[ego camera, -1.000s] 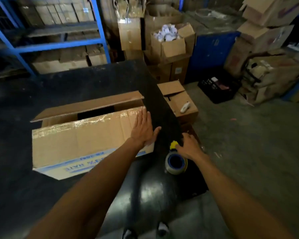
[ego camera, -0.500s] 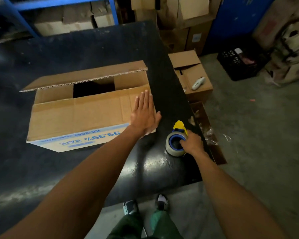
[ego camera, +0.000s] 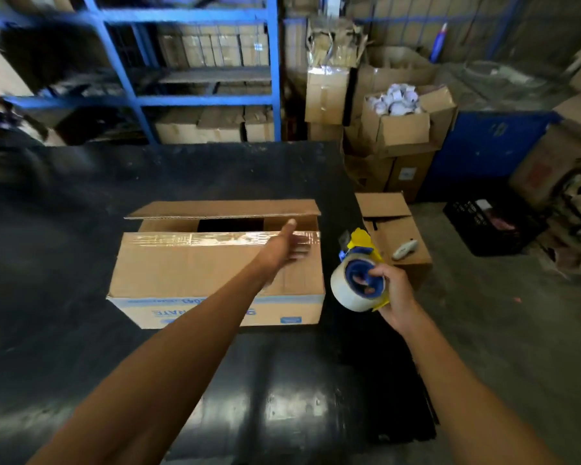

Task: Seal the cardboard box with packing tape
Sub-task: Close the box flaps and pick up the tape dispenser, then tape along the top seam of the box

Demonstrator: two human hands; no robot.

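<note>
A long brown cardboard box (ego camera: 195, 266) lies on the black table (ego camera: 64, 229). Its near flap is folded down, with old clear tape along its far edge. The far flap (ego camera: 225, 208) stands raised, leaving a dark gap between the two. My left hand (ego camera: 284, 246) reaches over the near flap with fingers extended toward the gap at the box's right end. My right hand (ego camera: 391, 288) holds a tape dispenser (ego camera: 358, 278) lifted off the table right of the box: a roll of clear tape on a blue core with a yellow guard.
A smaller cardboard box (ego camera: 394, 233) with a white tool (ego camera: 405, 249) on it stands on the floor beside the table's right edge. Blue shelving (ego camera: 195, 99) with cartons stands behind the table. Stacked cartons and a black crate (ego camera: 493, 226) fill the right side.
My right hand has lifted the tape dispenser off the table. My left hand has slid from the near flap's right end toward the gap. The camera has tilted up.
</note>
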